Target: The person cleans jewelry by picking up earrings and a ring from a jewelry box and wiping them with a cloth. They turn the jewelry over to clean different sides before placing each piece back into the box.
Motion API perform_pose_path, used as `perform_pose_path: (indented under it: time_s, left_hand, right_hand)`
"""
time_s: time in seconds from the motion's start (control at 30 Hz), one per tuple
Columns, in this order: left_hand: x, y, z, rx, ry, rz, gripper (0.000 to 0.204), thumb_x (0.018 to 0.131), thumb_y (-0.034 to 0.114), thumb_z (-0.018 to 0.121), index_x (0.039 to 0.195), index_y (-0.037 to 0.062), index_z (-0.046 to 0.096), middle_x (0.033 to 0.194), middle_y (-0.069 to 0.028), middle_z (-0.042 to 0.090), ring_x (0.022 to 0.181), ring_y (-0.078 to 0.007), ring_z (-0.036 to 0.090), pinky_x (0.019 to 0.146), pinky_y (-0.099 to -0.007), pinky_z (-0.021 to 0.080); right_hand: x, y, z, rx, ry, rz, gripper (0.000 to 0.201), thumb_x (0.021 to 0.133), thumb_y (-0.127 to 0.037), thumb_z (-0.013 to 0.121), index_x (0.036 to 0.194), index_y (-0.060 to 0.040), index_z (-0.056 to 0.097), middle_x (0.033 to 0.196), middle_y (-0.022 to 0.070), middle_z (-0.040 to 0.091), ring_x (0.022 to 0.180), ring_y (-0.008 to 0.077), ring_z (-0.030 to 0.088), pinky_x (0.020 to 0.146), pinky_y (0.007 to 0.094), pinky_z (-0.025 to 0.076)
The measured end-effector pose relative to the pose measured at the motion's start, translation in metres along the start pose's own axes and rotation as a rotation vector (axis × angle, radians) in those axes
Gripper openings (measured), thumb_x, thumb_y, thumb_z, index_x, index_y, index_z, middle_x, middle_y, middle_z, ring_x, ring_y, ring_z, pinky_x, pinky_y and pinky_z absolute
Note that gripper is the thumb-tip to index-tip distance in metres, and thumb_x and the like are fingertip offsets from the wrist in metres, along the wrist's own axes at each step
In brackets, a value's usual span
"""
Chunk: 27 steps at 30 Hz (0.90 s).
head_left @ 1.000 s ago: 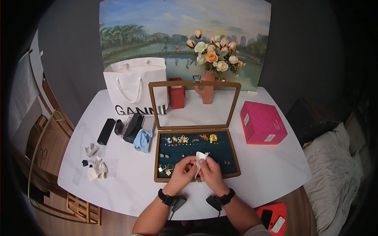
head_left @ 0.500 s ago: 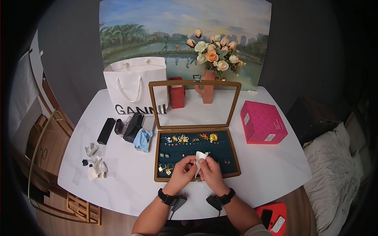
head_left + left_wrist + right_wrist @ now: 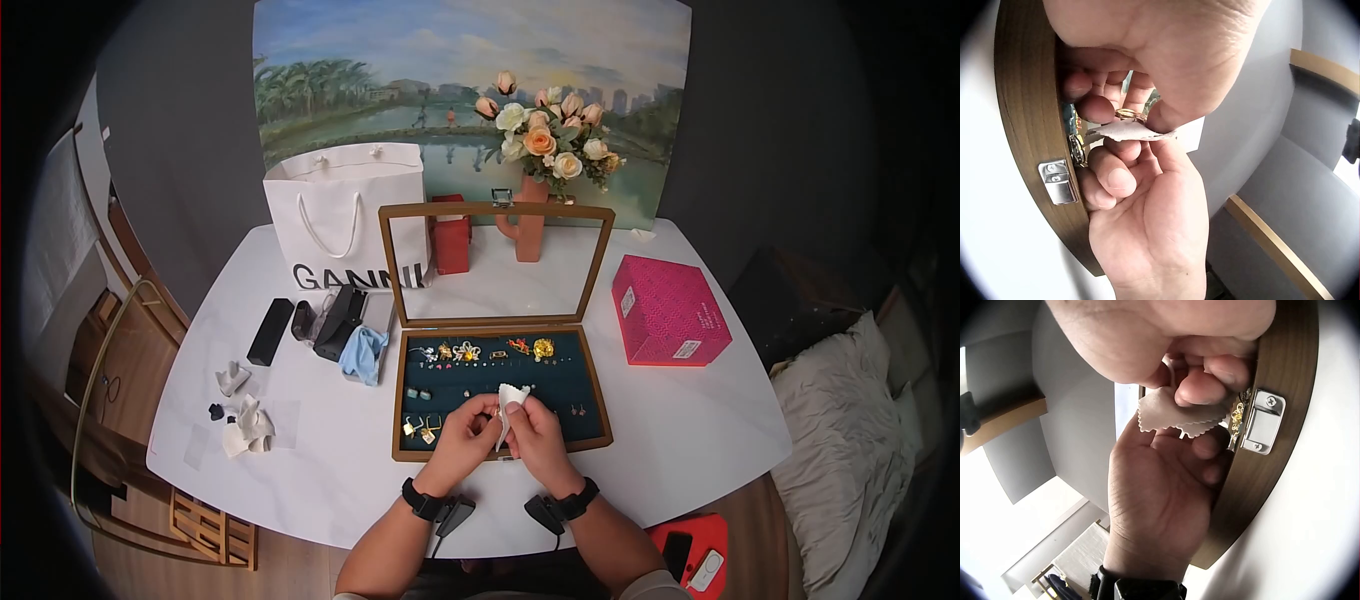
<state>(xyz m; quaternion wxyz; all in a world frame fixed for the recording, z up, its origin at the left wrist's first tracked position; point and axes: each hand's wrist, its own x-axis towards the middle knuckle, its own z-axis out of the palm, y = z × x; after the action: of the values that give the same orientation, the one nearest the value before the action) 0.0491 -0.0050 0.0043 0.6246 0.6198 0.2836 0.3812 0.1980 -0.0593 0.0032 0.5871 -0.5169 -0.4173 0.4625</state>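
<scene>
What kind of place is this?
Likely a room in a home, perhaps a bedroom: what looks like rumpled bedding on the right, and a large painting and flowers at the far side of the table.

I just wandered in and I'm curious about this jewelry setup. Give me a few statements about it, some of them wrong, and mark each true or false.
1. The left grip and right grip are close together. True.
2. The right grip has nothing in it. False: it pinches a white cloth.
3. A blue cloth lies left of the jewelry box in the head view. True.
4. The jewelry box is closed. False: its framed lid stands open.
5. Flowers stand in a vase behind the lid. True.
6. Nothing pink is in sight. False: a pink box sits to the right of the jewelry box.
</scene>
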Motion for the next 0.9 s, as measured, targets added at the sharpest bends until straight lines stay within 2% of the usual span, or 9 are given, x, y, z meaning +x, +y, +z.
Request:
perform_pose_path:
  time_s: [0.2, 0.3, 0.4, 0.8, 0.9]
  left_hand:
    - [-0.0005, 0.0022, -0.0001, 0.006, -0.001, 0.003, 0.025, 0.1, 0.002, 0.06, 0.125, -0.0001, 0.063, 0.101, 0.0039, 0.064, 0.081, -0.0011, 0.06, 0.065, -0.0177, 0.045]
    - [0.0017, -0.0035, 0.0019, -0.027, 0.019, 0.026, 0.027, 0.099, 0.001, 0.061, 0.126, 0.0002, 0.064, 0.095, 0.0039, 0.065, 0.07, 0.0008, 0.055, 0.058, -0.0179, 0.042]
    - [0.0003, -0.0009, 0.0003, -0.003, 0.003, -0.006, 0.025, 0.1, 0.002, 0.06, 0.125, -0.0002, 0.063, 0.101, 0.0039, 0.064, 0.082, -0.0015, 0.06, 0.065, -0.0179, 0.046]
    - [0.0007, -0.0022, -0.0008, 0.019, -0.006, 0.013, 0.03, 0.1, 0.001, 0.06, 0.13, -0.001, 0.062, 0.104, 0.0028, 0.065, 0.081, -0.0018, 0.06, 0.066, -0.0177, 0.046]
    - [0.0007, -0.0028, -0.0009, 0.04, 0.002, 0.037, 0.032, 0.099, -0.001, 0.061, 0.131, -0.0008, 0.064, 0.104, 0.0031, 0.064, 0.077, -0.0009, 0.057, 0.063, -0.0176, 0.044]
  right_hand:
    - [-0.0003, -0.0013, 0.0, -0.013, -0.004, -0.005, 0.023, 0.11, -0.024, 0.054, 0.105, -0.003, 0.064, 0.074, -0.0029, 0.057, 0.057, 0.0019, 0.05, 0.047, 0.0211, 0.041]
    - [0.0002, 0.0001, 0.0003, 0.008, -0.009, -0.003, 0.023, 0.11, -0.023, 0.053, 0.106, -0.0031, 0.064, 0.074, -0.0028, 0.057, 0.057, 0.0019, 0.05, 0.047, 0.0211, 0.041]
    - [0.0007, 0.0012, -0.0003, 0.009, -0.009, 0.011, 0.023, 0.11, -0.023, 0.053, 0.106, -0.0031, 0.064, 0.074, -0.0027, 0.057, 0.057, 0.002, 0.05, 0.047, 0.0211, 0.041]
    - [-0.0006, -0.003, 0.0002, -0.001, -0.007, 0.012, 0.023, 0.11, -0.023, 0.053, 0.107, -0.0026, 0.063, 0.074, -0.0026, 0.057, 0.056, 0.0022, 0.049, 0.047, 0.0212, 0.041]
    - [-0.001, -0.0033, 0.0004, 0.015, -0.004, 0.008, 0.024, 0.11, -0.025, 0.053, 0.107, -0.0029, 0.063, 0.074, -0.0029, 0.057, 0.056, 0.002, 0.049, 0.047, 0.0211, 0.041]
